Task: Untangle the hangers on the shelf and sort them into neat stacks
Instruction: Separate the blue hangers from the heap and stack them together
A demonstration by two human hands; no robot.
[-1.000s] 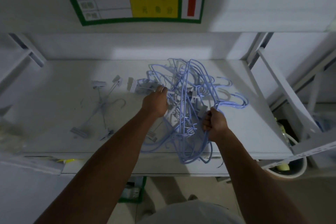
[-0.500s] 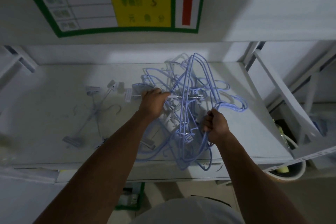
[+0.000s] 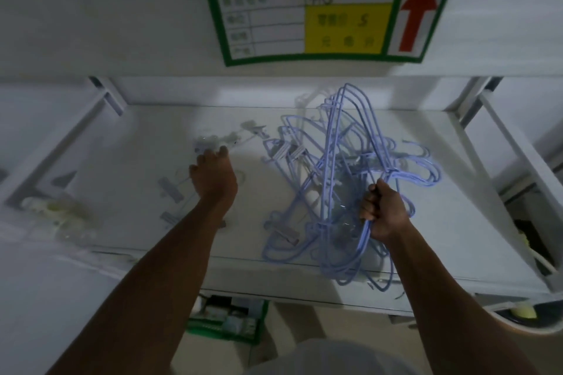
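Note:
A tangle of blue wire hangers [image 3: 341, 161] lies on the right half of the white shelf [image 3: 146, 143], some standing up on edge and some hanging over the front edge. My right hand [image 3: 384, 210] grips a bunch of them near their hooks. My left hand [image 3: 213, 175] is out to the left of the tangle, its fingertips on a pale clip hanger [image 3: 225, 140] that is blurred. Two more pale clip hangers [image 3: 172, 192] lie flat on the shelf under and left of that hand.
A green-framed label with a red arrow [image 3: 329, 9] is on the shelf board above. Slanted shelf braces [image 3: 518, 155] stand at the right and left ends. A crumpled clear bag [image 3: 61, 216] lies at the left. A green crate [image 3: 228, 320] and a bucket [image 3: 530, 313] sit below.
My left hand has left the tangle and moved left with a pale clip hanger, over the loose clip hangers. My right hand keeps its grip on the blue hangers.

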